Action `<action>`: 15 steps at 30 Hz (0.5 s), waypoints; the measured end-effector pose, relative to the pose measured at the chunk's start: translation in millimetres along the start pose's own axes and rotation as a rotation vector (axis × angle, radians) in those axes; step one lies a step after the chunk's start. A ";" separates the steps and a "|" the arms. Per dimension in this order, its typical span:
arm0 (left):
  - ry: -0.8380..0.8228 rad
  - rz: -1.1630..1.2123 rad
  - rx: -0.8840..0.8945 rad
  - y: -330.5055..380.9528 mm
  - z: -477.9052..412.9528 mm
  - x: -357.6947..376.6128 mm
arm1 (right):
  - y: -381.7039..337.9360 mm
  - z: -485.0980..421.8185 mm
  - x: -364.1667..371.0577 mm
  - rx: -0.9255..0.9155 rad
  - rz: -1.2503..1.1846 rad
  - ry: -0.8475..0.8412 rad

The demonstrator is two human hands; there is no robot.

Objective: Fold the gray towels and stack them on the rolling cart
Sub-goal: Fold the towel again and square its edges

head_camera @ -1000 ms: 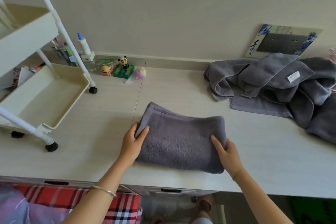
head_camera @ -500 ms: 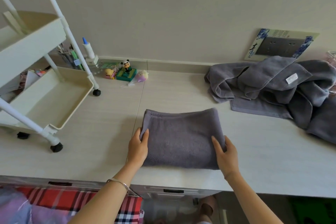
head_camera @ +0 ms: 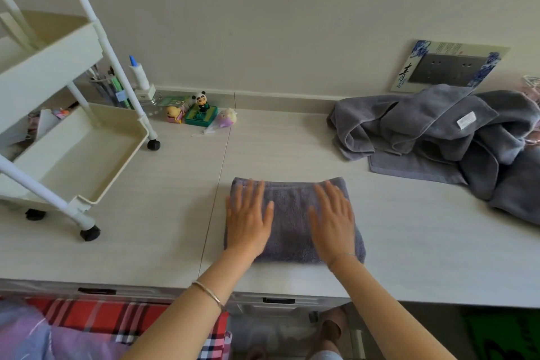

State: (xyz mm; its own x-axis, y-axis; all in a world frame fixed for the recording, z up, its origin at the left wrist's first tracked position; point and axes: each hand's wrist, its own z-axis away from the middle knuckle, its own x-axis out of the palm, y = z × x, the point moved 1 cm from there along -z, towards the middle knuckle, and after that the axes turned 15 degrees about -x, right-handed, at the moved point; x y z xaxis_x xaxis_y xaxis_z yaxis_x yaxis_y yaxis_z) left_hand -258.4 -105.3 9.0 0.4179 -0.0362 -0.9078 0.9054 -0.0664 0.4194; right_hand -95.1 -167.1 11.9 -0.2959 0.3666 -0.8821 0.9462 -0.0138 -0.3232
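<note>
A folded gray towel lies flat on the white table near its front edge. My left hand rests flat on the towel's left half, fingers straight and spread. My right hand lies flat on its right half, fingers straight too. A heap of unfolded gray towels sits at the back right of the table. The cream rolling cart stands on the table at the left; the visible part of its lower tray holds nothing.
Small toy figures and a blue-tipped white bottle stand by the wall behind the cart. A wall socket plate is above the towel heap. The cart's black wheels rest on the tabletop. Plaid fabric lies below the table edge.
Both hands left the towel's side edges and moved onto its top, now lying flat with fingers straight. The towel has been squared to the table edge.
</note>
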 end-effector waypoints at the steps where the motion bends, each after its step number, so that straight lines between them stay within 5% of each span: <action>1: -0.067 -0.054 0.049 8.4 3.0 4.7 | -9.7 -1.7 7.6 -0.069 0.021 -0.037; 6: -0.191 -0.241 0.133 12.0 8.0 41.3 | 9.2 8.8 32.1 -0.013 0.006 -0.344; 15: -0.236 -0.334 0.065 13.9 -0.4 47.3 | 58.6 33.6 16.8 0.197 -0.002 -0.331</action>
State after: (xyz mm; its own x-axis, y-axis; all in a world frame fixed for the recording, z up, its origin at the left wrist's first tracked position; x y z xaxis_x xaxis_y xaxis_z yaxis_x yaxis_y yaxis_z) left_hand -226.0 -107.6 -28.1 0.0661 -0.2292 -0.9711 0.9784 -0.1763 0.1082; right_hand -48.9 -193.1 -33.4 -0.3548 0.0471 -0.9337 0.9118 -0.2034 -0.3567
